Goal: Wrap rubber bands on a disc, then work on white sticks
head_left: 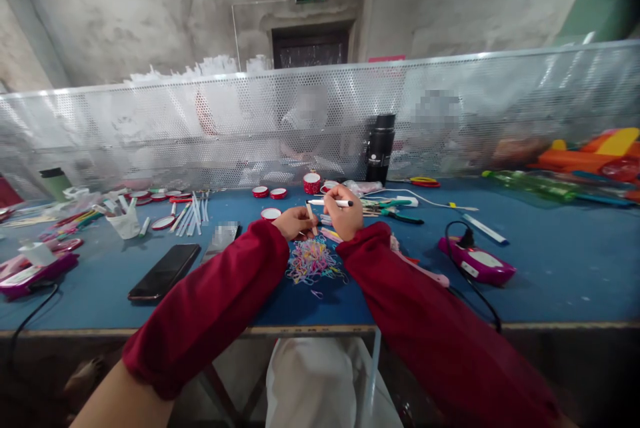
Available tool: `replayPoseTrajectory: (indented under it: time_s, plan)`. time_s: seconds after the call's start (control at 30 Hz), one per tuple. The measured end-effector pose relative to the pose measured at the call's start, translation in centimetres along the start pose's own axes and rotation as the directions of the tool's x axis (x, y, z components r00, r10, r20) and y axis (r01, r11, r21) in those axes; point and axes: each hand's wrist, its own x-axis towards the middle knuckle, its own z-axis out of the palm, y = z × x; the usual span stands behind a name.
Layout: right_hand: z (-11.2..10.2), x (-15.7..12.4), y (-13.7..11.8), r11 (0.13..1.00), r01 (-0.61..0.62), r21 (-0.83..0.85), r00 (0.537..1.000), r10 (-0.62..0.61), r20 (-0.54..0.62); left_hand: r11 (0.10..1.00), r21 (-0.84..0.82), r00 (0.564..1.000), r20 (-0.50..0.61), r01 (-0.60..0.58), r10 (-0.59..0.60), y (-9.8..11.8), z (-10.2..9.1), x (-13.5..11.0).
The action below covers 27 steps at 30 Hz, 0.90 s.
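Note:
Both my arms in dark red sleeves reach over a blue table (550, 268). My right hand (344, 217) is closed round a white pen-like stick (330, 203) with a black tip, held level. My left hand (296, 221) is closed in a pinch on a small pale stick (312, 216) that stands between the two hands. Just below them lies a loose heap of thin coloured rubber bands (313, 261).
A black phone (165, 271) lies at the left, purple devices with cables (477, 261) at right and far left. White sticks (193, 215), round red-rimmed lids (270, 193), a black flask (380, 148) and scissors (400, 211) stand further back. A perforated metal screen (150, 128) closes the far edge, people behind it.

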Motion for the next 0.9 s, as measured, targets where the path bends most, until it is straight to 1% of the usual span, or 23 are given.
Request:
replayPoseTrajectory:
  time_s: [0.17,0.73,0.9]
  plan:
    - [-0.06,0.01,0.15,1.0,0.007,-0.006,1.0,-0.007,0.006,1.0,-0.012,1.0,-0.009,0.003,-0.003,0.04,0.01,-0.14]
    - [-0.11,0.05,0.33,0.999,0.027,-0.021,1.0,-0.027,0.006,1.0,-0.008,1.0,0.013,-0.017,0.017,0.03,0.0,-0.1]
    - [-0.11,0.09,0.44,0.999,0.027,-0.027,1.0,-0.027,0.001,1.0,-0.013,1.0,0.003,0.003,-0.003,0.28,0.1,-0.27]
